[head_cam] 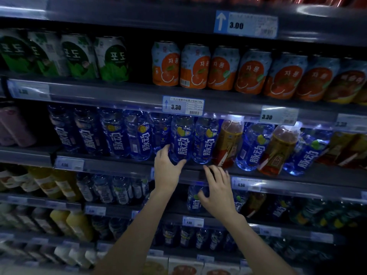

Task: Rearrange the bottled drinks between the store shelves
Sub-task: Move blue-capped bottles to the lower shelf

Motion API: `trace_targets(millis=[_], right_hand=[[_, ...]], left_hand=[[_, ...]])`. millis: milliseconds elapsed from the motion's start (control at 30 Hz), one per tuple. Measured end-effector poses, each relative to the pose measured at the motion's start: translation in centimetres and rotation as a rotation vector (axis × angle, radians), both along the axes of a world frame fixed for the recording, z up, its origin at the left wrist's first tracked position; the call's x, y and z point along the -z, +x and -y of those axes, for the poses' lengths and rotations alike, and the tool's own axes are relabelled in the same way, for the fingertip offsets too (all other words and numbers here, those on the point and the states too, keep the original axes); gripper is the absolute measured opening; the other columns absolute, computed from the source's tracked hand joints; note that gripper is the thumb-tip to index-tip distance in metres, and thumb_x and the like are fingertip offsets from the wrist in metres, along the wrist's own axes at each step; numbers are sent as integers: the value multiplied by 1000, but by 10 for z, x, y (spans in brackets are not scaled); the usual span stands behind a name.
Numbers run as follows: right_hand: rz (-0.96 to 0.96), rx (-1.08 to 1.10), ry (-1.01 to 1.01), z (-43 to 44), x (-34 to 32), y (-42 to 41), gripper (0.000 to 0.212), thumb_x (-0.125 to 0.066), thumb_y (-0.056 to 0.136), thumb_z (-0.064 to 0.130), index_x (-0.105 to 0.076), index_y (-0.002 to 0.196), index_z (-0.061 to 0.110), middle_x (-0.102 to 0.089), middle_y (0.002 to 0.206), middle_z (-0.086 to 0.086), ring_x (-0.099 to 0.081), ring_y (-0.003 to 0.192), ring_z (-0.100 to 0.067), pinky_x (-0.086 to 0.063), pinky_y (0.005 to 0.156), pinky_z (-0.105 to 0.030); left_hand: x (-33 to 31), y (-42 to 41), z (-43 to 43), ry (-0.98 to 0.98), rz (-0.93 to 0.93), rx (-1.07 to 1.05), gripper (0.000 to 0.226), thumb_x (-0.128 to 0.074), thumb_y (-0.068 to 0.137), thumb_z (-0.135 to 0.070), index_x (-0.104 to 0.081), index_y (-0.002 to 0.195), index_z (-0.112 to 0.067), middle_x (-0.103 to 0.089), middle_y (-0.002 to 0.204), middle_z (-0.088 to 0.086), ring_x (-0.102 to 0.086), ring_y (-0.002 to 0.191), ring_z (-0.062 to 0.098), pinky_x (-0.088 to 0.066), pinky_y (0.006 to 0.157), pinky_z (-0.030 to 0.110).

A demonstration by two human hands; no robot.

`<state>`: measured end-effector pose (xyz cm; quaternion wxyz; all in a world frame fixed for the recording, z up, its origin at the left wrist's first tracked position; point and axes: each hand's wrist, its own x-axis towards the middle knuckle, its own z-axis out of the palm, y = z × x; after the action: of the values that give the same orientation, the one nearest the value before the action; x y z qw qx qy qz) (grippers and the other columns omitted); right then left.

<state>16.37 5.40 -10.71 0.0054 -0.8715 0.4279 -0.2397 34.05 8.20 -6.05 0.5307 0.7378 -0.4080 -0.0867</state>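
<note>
A row of blue bottled drinks stands on the middle shelf (119,167). My left hand (165,167) grips the base of one blue bottle (181,139) in the middle of that row. My right hand (217,190) hovers lower and to the right, fingers spread and holding nothing, in front of a blue bottle (193,201) on the shelf below. Two amber tea bottles (228,143) (278,149) stand mixed among the blue ones to the right.
Green cans (113,58) and orange cans (194,66) fill the shelf above. Price tags (182,106) hang on the shelf rails. Yellow juice bottles (79,225) and more blue bottles fill the lower shelves. Pink bottles (14,126) stand at the far left.
</note>
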Motion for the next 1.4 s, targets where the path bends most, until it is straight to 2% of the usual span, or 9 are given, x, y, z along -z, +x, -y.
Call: trace_targets(millis=[133,333,467,600,867,1067,1200,1333,1400], right_hand=[[1,-3,2,-1,-3,0,72,-52,84,42,-34,147,13,-38,146,-7,-25,139,-26,-14,117,-44],[95,-5,2,-12,0,4,72,-58,86,36,-33,147,9,-31,152,-12,-17,144,-27,-16,118,-43],[217,-50,-86,-37,22,11,60,-53,88,32,-42,141,5,-38,146,-16,-28,140,-33,-25,115,-48],[147,-88,14,-62,62,24,59,-48,91,37,-43,140,7,-41,144,-14,-34,136,-31,-25,115,-47],[-28,-63,254,-64,142,57,65,-53,90,43,-40,143,8,-42,145,-11,-34,136,-29,-28,114,-44],[-192,19,321,-35,209,75,73,-36,93,58,-24,151,14,-25,156,-8,-17,144,-26,-10,119,-40],[-279,13,319,-29,240,90,79,-23,92,64,-13,153,15,-18,157,-9,-12,143,-28,-3,118,-43],[-261,49,264,-30,255,94,80,-25,92,64,-18,152,13,-26,153,-13,-17,141,-31,-3,118,-45],[-240,53,254,-30,257,95,78,-25,92,64,-22,151,12,-29,151,-12,-19,140,-31,-4,118,-45]], left_hand=[[8,-6,-20,-88,92,40,62,-76,79,-34,-48,132,-17,-49,129,1,-44,122,17,-39,99,30],[39,-1,-62,-93,51,117,53,-69,82,-42,-47,128,-27,-47,127,-5,-43,116,6,-37,94,23],[70,9,-88,-38,108,100,49,-72,83,-34,-49,125,-23,-50,122,0,-48,110,12,-38,93,14],[107,20,-110,98,72,44,55,-71,83,-37,-49,130,-20,-48,128,1,-46,119,18,-42,100,35],[184,41,-116,253,-100,-110,63,-70,80,-46,-45,133,-21,-45,128,0,-44,119,20,-41,92,32],[246,56,-93,290,-259,-150,70,-68,81,-49,-38,138,-24,-36,137,-2,-41,126,23,-45,98,42],[268,56,-83,193,-278,-199,65,-68,82,-47,-42,136,-23,-40,135,1,-43,124,24,-46,98,48],[277,53,-82,59,-292,-214,54,-68,85,-39,-46,130,-21,-44,124,-1,-52,113,21,-50,91,43],[278,51,-80,12,-316,-228,49,-69,85,-35,-48,127,-21,-46,120,-2,-58,101,16,-53,83,28]])
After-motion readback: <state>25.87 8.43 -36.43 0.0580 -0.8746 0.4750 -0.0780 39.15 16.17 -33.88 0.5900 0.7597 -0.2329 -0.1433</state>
